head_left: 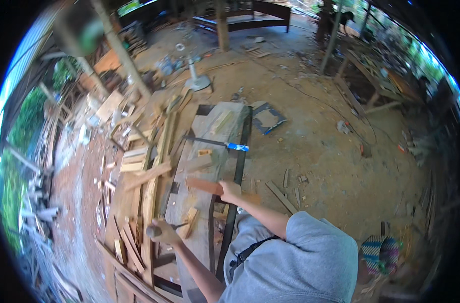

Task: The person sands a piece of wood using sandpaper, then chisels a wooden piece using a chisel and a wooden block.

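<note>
My left hand [165, 233] is closed around a tool with a rounded brown end [153, 231] and a thin dark shaft [181, 225]; its exact kind is unclear. The shaft points toward a short light wood block [191, 222] on the dark plank bench [189, 252]. Farther along, my right hand [230, 192] grips a flat reddish-brown piece of wood [203, 185], which reaches left over the bench. Beyond it lie a greyish wood block [198, 163] and a small pale block [205, 152]. A handsaw with a blue-and-white handle [237, 147] rests across the bench.
Long boards [162, 151] and offcuts are piled left of the bench. A white stand with a round base [197, 82] stands beyond. A blue-edged panel [267, 119], loose sticks [280, 197] and a cable [321, 101] lie on the dirt floor. Woven slippers [380, 253] are at lower right.
</note>
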`<state>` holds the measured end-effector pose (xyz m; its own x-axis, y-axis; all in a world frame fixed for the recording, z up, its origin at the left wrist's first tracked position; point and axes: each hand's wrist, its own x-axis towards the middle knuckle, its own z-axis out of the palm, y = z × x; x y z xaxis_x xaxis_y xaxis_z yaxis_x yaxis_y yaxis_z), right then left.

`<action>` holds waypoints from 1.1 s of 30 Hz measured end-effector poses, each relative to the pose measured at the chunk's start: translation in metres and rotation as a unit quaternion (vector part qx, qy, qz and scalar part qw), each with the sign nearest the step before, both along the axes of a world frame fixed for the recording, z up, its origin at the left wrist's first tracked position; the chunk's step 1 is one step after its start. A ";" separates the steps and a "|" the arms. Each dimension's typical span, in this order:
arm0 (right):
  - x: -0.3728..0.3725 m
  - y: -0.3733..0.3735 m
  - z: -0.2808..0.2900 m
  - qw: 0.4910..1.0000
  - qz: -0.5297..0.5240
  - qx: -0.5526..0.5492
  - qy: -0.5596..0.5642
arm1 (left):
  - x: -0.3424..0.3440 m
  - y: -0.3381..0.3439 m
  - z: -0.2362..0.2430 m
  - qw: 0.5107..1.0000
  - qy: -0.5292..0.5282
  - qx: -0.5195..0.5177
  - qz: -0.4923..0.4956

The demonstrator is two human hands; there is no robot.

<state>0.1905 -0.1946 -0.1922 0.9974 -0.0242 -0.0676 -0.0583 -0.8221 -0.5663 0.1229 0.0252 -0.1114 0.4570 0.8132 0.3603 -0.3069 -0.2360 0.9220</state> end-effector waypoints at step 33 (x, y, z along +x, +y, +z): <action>-0.002 0.065 0.202 0.880 0.230 0.290 -0.299 | -0.003 0.015 -0.015 0.997 -0.006 0.053 0.047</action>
